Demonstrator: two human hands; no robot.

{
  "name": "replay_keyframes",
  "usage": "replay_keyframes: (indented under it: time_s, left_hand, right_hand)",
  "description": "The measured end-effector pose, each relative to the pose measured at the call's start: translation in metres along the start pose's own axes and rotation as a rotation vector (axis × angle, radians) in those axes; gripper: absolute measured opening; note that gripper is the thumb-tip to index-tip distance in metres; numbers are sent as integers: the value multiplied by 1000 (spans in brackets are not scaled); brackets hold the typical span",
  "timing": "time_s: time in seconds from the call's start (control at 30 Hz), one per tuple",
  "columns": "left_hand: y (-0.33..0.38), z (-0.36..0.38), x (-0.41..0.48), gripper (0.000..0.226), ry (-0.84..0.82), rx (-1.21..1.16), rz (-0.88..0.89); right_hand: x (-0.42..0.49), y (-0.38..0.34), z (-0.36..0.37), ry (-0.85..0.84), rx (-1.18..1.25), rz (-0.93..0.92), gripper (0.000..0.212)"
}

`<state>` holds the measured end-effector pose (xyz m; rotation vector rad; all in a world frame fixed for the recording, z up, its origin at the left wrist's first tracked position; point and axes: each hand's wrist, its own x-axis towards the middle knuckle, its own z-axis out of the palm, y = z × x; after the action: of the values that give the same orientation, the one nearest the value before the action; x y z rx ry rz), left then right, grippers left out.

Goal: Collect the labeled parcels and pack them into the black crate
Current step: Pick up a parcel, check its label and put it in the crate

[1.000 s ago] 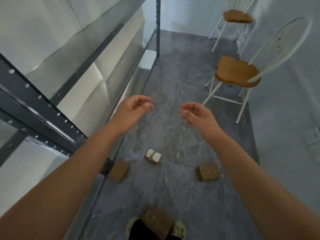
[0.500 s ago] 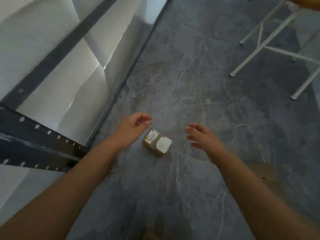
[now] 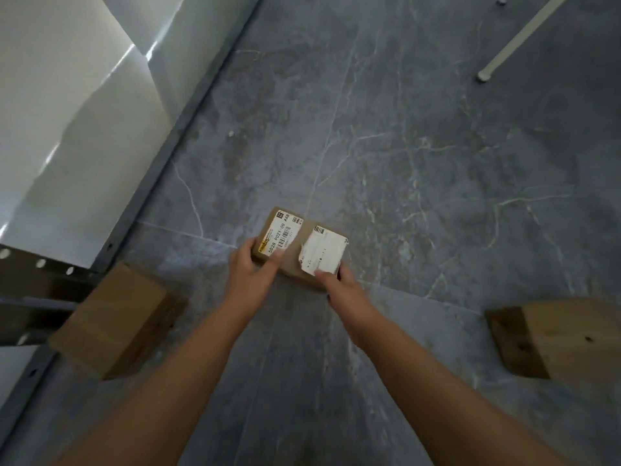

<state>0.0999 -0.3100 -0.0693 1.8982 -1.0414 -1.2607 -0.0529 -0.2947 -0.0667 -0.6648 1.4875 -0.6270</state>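
2 hands hold 1 small brown parcel point(image 3: 303, 264) just below the centre of the frame, over the grey veined floor point(image 3: 403, 156). Whether the parcel rests on the floor or is lifted off it I cannot tell.

The left hand point(image 3: 250, 269) grips the parcel's left end, its thumb lying across the top by the lower edge of the left label point(image 3: 281, 236) and its fingers curled round the side. The right hand point(image 3: 341, 289) pinches the lower right corner, with the thumb pressed on the bottom edge of the right label point(image 3: 323, 253) and the fingers wrapped round the far side. Both labels are white with barcodes; the left 1 carries a yellow strip, and the right 1 looks torn along its left edge.

2 more cardboard boxes lie on the floor, well apart from the held parcel: 1 at lower left point(image 3: 111, 317), touching the perforated metal shelf frame point(image 3: 37, 264), and 1 at the right edge point(image 3: 568, 338), blurred. 1 white chair leg point(image 3: 514, 42) stands in the upper right corner.
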Motion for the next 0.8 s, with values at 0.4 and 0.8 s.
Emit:
replay_keyframes:
  time_s: [0.4, 0.8]
  left_hand:
    - [383, -168, -236, 37, -56, -393, 207]
    - [623, -345, -504, 69, 98, -526, 482]
  right_hand:
    - [-344, -310, -2, 44, 481, -8, 26]
    - [-612, -549, 3, -642, 6, -625, 80]
